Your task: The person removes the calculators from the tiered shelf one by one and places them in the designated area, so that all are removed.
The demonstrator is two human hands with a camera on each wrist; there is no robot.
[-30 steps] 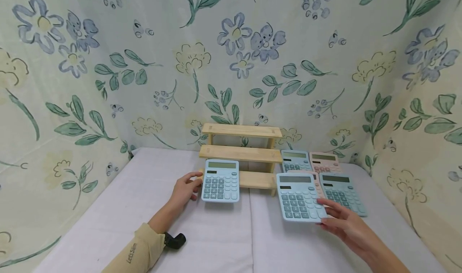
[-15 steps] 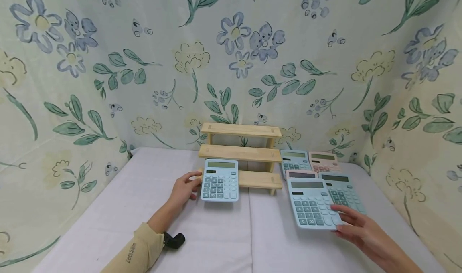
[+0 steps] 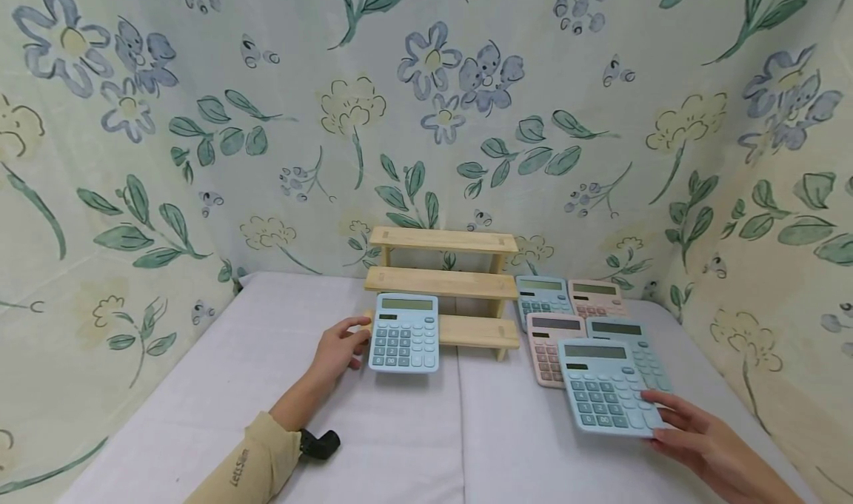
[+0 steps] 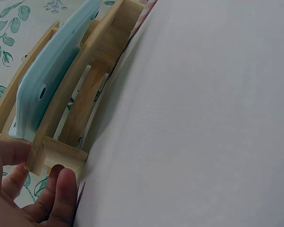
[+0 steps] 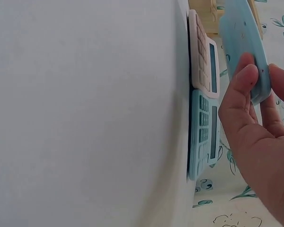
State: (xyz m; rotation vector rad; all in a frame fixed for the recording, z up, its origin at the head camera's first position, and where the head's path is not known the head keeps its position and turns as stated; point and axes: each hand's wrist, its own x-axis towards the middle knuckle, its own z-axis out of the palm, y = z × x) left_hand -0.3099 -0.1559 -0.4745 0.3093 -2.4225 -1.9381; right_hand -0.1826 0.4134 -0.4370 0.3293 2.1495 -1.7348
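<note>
A light blue calculator (image 3: 609, 387) is held in the air over the right part of the table, its lower right corner pinched by my right hand (image 3: 708, 439). In the right wrist view, my thumb (image 5: 280, 85) and fingers lie on opposite faces of that calculator (image 5: 244, 42). My left hand (image 3: 336, 348) grips the left end of the lowest shelf of a three-step wooden stand (image 3: 476, 331). Another blue calculator (image 3: 403, 334) leans on that lowest shelf, close to my left fingers. The left wrist view shows this calculator (image 4: 47, 80) edge-on, tilted back.
Right of the stand lie two pink calculators (image 3: 546, 350) (image 3: 595, 299) and two blue ones (image 3: 541, 294) (image 3: 649, 363). A white cloth (image 3: 400, 437) covers the table. Floral fabric (image 3: 426, 119) hangs behind and at both sides.
My right hand has moved right and toward me with its calculator, uncovering more of the front pink calculator. My left hand stays at the stand's end.
</note>
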